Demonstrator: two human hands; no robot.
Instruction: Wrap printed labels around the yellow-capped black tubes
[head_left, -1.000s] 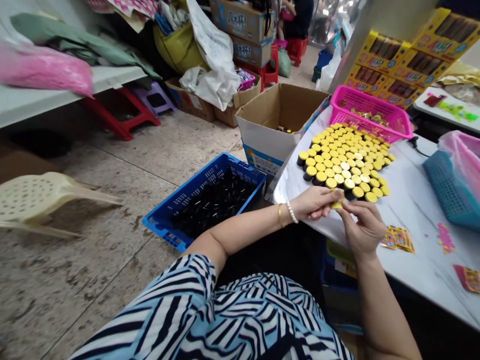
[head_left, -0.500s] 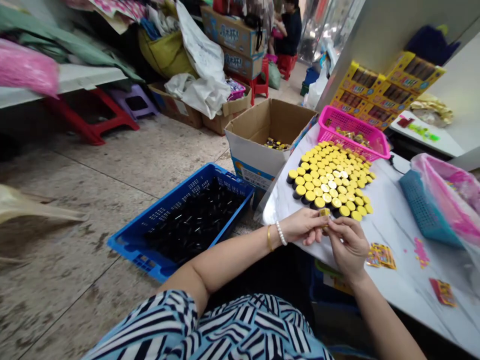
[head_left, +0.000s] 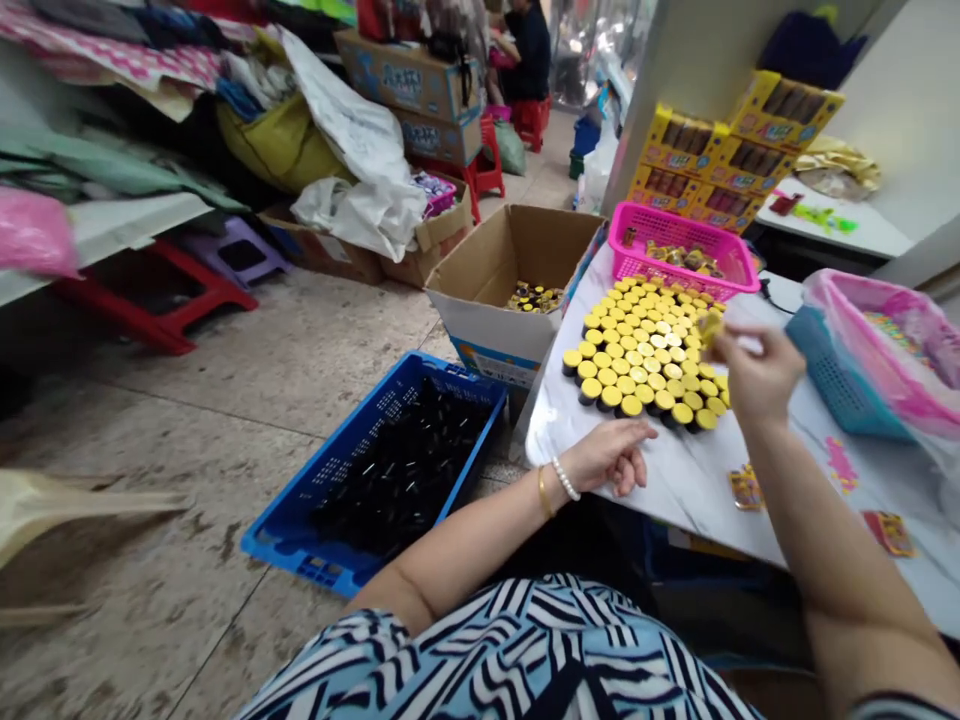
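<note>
Several black jars with yellow lids (head_left: 634,355) stand packed together on the white marbled table (head_left: 675,480). Above their right side, my right hand (head_left: 761,375) pinches a small yellow-wrapped piece (head_left: 710,328), slightly blurred. My left hand (head_left: 611,455) rests at the near table edge, in front of the jars, its fingers loosely curled and apart with nothing visible in them. Small printed stickers (head_left: 745,487) lie beneath my right forearm, and another stack of them (head_left: 891,533) is farther right.
A pink basket (head_left: 739,272) with small wrapped pieces stands behind the jars. Left of the table are an open carton (head_left: 487,330) and a blue crate (head_left: 281,550) of black parts. A teal basket (head_left: 847,385) stands right; yellow boxes (head_left: 679,145) are stacked behind. A person (head_left: 527,50) sits far back.
My right hand has moved away from my left, up and right over the jars, carrying the yellow-wrapped piece. My left hand has let go of it. The view has shifted somewhat.
</note>
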